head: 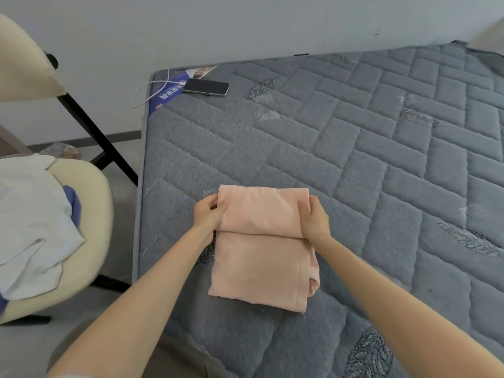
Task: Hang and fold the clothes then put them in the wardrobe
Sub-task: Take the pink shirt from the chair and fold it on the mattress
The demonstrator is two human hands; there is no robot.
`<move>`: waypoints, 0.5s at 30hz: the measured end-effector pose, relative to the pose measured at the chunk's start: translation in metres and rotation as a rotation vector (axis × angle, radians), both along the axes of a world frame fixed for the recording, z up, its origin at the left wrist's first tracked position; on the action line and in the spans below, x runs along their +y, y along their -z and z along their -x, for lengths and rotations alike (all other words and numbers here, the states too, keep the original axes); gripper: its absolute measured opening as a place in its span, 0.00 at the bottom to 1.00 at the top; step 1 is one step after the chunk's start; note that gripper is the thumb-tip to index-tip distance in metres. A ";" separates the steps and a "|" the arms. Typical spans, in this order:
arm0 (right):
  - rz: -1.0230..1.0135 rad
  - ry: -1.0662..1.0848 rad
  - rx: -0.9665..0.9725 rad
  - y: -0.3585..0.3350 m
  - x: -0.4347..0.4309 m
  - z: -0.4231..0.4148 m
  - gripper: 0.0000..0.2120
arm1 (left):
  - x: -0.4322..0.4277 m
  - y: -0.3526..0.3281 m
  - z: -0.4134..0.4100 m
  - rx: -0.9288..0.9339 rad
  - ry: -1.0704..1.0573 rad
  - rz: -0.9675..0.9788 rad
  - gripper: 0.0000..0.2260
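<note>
While the peach garment [261, 249] lies half-folded near the grey mattress's [354, 165] front-left corner, left hand [208, 214] pinches the folded layer's left edge; right hand [313, 218] grips its right edge. Phone [206, 87] rests at far corner.

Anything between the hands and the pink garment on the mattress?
Nothing visible: the left hand and right hand both grip the pink garment at the side edges of its folded-over flap.

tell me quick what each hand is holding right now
Left hand: closed, pinching the left edge of the folded pink garment.
Right hand: closed, gripping the same garment's right edge.
</note>
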State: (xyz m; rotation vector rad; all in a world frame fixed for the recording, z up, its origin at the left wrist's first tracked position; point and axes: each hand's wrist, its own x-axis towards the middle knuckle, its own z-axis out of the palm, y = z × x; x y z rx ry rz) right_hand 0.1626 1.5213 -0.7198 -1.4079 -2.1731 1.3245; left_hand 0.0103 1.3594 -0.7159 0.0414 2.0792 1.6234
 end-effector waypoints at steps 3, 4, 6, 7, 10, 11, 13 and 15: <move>-0.206 -0.052 -0.170 0.008 0.003 -0.003 0.14 | 0.002 0.007 -0.002 0.129 -0.004 0.071 0.13; -0.247 -0.049 -0.198 0.010 0.004 -0.002 0.13 | 0.004 0.008 -0.003 0.170 -0.003 0.109 0.12; -0.278 -0.040 -0.233 0.010 0.005 0.000 0.12 | 0.006 0.008 -0.003 0.221 -0.003 0.170 0.12; -0.279 -0.041 -0.247 0.008 0.005 0.002 0.13 | 0.007 0.007 -0.001 0.221 0.002 0.189 0.12; -0.216 -0.026 -0.285 0.003 0.011 0.005 0.21 | 0.004 0.002 0.007 0.127 0.094 0.246 0.19; -0.178 -0.038 -0.318 0.000 0.015 0.005 0.25 | 0.000 0.001 0.009 0.098 0.153 0.297 0.22; -0.067 -0.120 -0.390 -0.007 0.025 0.008 0.27 | -0.006 0.001 0.013 0.094 0.305 0.470 0.27; 0.056 -0.213 -0.457 -0.019 0.033 0.009 0.26 | -0.011 -0.001 0.016 0.036 0.408 0.517 0.27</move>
